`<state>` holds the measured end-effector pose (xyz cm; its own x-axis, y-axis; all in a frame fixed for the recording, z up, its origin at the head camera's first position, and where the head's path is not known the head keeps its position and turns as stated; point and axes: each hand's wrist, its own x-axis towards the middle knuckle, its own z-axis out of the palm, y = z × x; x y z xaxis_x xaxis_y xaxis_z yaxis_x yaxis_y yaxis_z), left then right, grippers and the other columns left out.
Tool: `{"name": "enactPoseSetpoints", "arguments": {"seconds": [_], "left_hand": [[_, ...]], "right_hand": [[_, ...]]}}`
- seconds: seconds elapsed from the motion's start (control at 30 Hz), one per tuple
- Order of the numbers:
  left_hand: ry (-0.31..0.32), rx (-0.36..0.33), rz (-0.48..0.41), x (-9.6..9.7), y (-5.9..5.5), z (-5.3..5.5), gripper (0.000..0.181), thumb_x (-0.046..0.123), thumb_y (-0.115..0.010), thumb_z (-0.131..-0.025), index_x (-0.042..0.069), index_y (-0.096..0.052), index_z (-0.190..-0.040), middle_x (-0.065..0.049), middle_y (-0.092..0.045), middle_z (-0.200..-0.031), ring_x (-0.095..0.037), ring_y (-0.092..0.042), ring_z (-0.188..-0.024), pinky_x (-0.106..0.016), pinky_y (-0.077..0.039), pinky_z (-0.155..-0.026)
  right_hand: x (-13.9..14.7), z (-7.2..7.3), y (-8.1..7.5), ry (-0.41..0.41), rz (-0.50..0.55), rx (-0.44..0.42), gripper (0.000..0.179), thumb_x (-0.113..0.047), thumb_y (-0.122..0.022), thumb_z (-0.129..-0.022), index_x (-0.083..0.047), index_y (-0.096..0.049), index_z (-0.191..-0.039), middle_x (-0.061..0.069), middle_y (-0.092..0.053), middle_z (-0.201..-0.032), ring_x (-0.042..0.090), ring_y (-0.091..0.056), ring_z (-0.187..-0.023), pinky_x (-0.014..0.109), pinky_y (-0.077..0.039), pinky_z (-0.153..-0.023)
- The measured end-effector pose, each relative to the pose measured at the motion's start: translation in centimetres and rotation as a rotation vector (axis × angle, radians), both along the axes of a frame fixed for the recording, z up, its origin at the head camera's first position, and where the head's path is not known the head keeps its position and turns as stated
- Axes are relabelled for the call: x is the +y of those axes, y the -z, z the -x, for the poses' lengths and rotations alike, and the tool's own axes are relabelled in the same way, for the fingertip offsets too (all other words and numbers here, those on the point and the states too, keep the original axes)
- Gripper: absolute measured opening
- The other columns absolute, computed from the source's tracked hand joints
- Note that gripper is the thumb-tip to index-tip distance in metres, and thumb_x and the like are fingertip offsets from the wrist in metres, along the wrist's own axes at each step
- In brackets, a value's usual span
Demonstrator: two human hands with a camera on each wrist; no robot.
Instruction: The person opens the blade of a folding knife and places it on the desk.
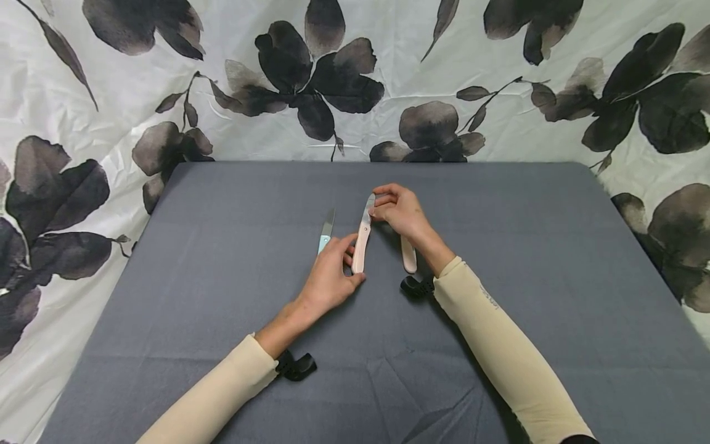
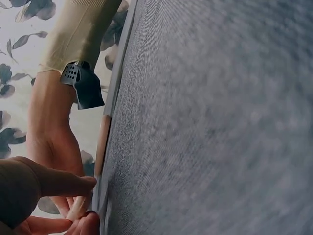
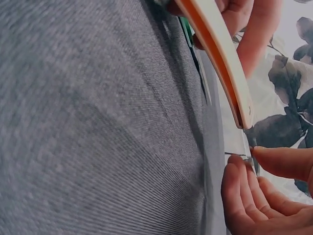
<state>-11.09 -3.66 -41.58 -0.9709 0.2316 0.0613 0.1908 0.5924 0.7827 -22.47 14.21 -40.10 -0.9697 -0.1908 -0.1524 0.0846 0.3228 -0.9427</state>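
A folding knife with a pale pink handle (image 1: 362, 248) is held up over the table, its blade (image 1: 368, 206) out of the handle. My left hand (image 1: 331, 275) grips the handle's lower end between thumb and fingers. At the blade, my right hand (image 1: 403, 213) pinches with thumb and fingertips. The right wrist view shows the handle (image 3: 222, 54) from its slotted side, with the right thumb (image 3: 281, 161) against the blade. In the left wrist view the fingers cover most of the knife.
Just left of the hands lies a knife with a light blue handle (image 1: 324, 242), blade out, partly behind the left hand. Another pale pink handle (image 1: 408, 256) lies below the right wrist, its upper part hidden. Grey cloth (image 1: 222, 259) covers the table; a floral sheet (image 1: 355, 74) hangs behind.
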Motion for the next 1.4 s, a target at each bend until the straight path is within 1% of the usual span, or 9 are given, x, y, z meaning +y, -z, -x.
{"name": "enactPoseSetpoints", "arguments": {"seconds": [0.13,0.27,0.43,0.57,0.77,0.9,1.13,1.27,1.4], "left_hand": [[-0.035,0.027,0.103,0.0,-0.3,-0.1,0.074,0.004,-0.085,-0.083,0.008,-0.054,-0.149,-0.011,-0.06,-0.117,-0.022,-0.063,-0.097,-0.038,-0.054,-0.081],[-0.049,0.029,0.191,0.0,-0.5,-0.3,0.07,0.011,-0.087,-0.082,0.011,-0.057,-0.146,-0.008,-0.058,-0.119,-0.02,-0.064,-0.097,-0.038,-0.055,-0.076],[-0.05,0.005,0.249,0.0,-0.4,-0.4,0.069,0.014,-0.089,-0.082,0.01,-0.059,-0.144,-0.008,-0.059,-0.116,-0.018,-0.061,-0.09,-0.034,-0.053,-0.072],[-0.042,0.001,0.274,0.1,-0.2,-0.4,0.067,0.014,-0.088,-0.082,0.008,-0.06,-0.143,-0.009,-0.057,-0.112,-0.017,-0.059,-0.085,-0.033,-0.052,-0.07],[-0.033,0.012,0.296,0.2,-0.2,-0.3,0.064,0.013,-0.088,-0.083,0.005,-0.061,-0.14,-0.01,-0.055,-0.108,-0.017,-0.053,-0.076,-0.033,-0.049,-0.066],[-0.021,0.004,0.318,0.1,-0.2,-0.4,0.065,0.015,-0.087,-0.084,0.004,-0.06,-0.141,-0.011,-0.056,-0.11,-0.018,-0.053,-0.076,-0.036,-0.052,-0.069],[0.003,0.006,0.354,0.1,-0.5,-0.5,0.063,0.019,-0.088,-0.084,0.002,-0.062,-0.138,-0.011,-0.058,-0.109,-0.021,-0.057,-0.08,-0.041,-0.056,-0.075],[0.012,0.006,0.372,0.1,-0.7,-0.5,0.064,0.022,-0.088,-0.084,0.002,-0.062,-0.139,-0.012,-0.059,-0.108,-0.022,-0.057,-0.078,-0.041,-0.055,-0.073],[0.02,0.016,0.381,0.1,-0.8,-0.5,0.063,0.023,-0.088,-0.084,0.003,-0.062,-0.138,-0.012,-0.058,-0.106,-0.021,-0.055,-0.074,-0.039,-0.053,-0.068]], "right_hand": [[-0.2,0.0,-0.1,0.007,-0.02,0.006,0.05,0.0,-0.067,-0.098,0.0,-0.054,-0.146,0.023,-0.063,-0.128,0.031,-0.067,-0.108,0.045,-0.059,-0.097],[-0.4,0.0,0.0,0.009,-0.047,0.011,0.046,-0.001,-0.067,-0.098,0.0,-0.058,-0.144,0.023,-0.063,-0.128,0.033,-0.065,-0.112,0.045,-0.058,-0.096],[-0.6,0.1,0.5,-0.006,-0.11,0.036,0.041,-0.005,-0.067,-0.099,-0.002,-0.063,-0.14,0.021,-0.065,-0.127,0.033,-0.065,-0.113,0.037,-0.055,-0.09],[-0.7,0.0,0.8,-0.01,-0.152,0.051,0.037,-0.008,-0.064,-0.102,-0.003,-0.065,-0.139,0.019,-0.066,-0.126,0.031,-0.064,-0.111,0.032,-0.051,-0.084],[-0.7,-0.1,1.0,-0.041,-0.211,0.071,0.036,-0.01,-0.056,-0.107,-0.005,-0.063,-0.141,0.019,-0.066,-0.125,0.031,-0.062,-0.109,0.034,-0.048,-0.082],[-1.0,0.1,1.2,-0.069,-0.243,0.064,0.037,-0.01,-0.054,-0.107,-0.004,-0.062,-0.142,0.019,-0.066,-0.127,0.031,-0.062,-0.111,0.035,-0.047,-0.085],[-1.3,0.2,1.0,-0.127,-0.335,0.083,0.04,-0.007,-0.053,-0.103,0.001,-0.062,-0.142,0.022,-0.069,-0.123,0.03,-0.061,-0.105,0.033,-0.046,-0.086],[-1.3,0.4,0.9,-0.155,-0.376,0.092,0.041,-0.005,-0.053,-0.102,0.002,-0.062,-0.142,0.021,-0.069,-0.122,0.029,-0.06,-0.105,0.035,-0.046,-0.089],[-1.3,0.5,0.8,-0.169,-0.387,0.086,0.042,-0.004,-0.053,-0.102,0.003,-0.061,-0.142,0.021,-0.068,-0.121,0.028,-0.059,-0.104,0.035,-0.046,-0.089]]}}
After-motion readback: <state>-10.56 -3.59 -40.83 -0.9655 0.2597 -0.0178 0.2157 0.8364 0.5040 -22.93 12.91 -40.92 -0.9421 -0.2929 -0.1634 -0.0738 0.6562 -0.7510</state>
